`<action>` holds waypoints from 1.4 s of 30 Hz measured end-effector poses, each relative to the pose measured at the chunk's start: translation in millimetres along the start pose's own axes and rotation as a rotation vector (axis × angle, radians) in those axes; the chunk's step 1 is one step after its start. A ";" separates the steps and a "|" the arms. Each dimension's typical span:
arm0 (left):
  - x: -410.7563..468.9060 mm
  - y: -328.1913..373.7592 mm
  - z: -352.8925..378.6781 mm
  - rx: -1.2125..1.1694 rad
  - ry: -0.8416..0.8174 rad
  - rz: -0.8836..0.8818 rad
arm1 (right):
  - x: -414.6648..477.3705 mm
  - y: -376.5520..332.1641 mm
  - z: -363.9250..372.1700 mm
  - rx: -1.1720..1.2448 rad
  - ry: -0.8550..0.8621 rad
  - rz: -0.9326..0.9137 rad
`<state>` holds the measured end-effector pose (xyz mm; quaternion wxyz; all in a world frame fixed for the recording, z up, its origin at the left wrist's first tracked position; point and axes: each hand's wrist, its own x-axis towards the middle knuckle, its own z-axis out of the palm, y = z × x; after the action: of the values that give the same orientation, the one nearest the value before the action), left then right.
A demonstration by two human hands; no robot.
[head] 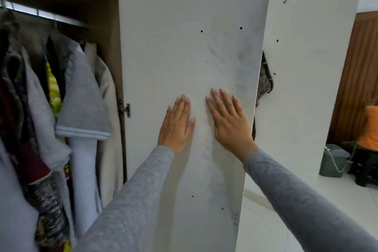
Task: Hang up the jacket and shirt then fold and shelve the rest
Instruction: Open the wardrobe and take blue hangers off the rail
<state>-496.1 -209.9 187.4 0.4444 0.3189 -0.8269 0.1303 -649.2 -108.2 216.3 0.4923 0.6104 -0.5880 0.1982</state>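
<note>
Left hand [177, 124]: fingers straight, flat on wardrobe door [184, 47].
Right hand [229, 120]: the same.
Hidden: dark garment [264, 82] mostly behind door.

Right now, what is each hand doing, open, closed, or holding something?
Left hand: open, flat against the white wardrobe door, holding nothing.
Right hand: open, flat against the same door, holding nothing.

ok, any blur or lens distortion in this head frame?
Head view: hanging clothes at the left edge smear with blur; left hand and right hand look sharp on the white door; door edges tilt, likely wide-angle distortion; soft light, no glare.
</note>
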 end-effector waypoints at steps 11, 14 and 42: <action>-45.3 -104.8 -124.3 0.300 0.096 -0.203 | 78.0 -134.8 5.3 0.472 -0.128 0.069; -73.8 -131.6 -173.8 0.375 0.179 -0.267 | 107.5 -186.5 -10.9 0.753 -0.121 0.023; -140.5 -424.0 -488.0 -0.940 0.853 -1.085 | 409.9 -541.8 -253.6 1.150 -0.261 -0.339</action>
<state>151.2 -232.0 322.2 0.8074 0.3775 -0.2875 -0.3507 25.1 -206.3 464.2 0.0327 0.8827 -0.3369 0.3261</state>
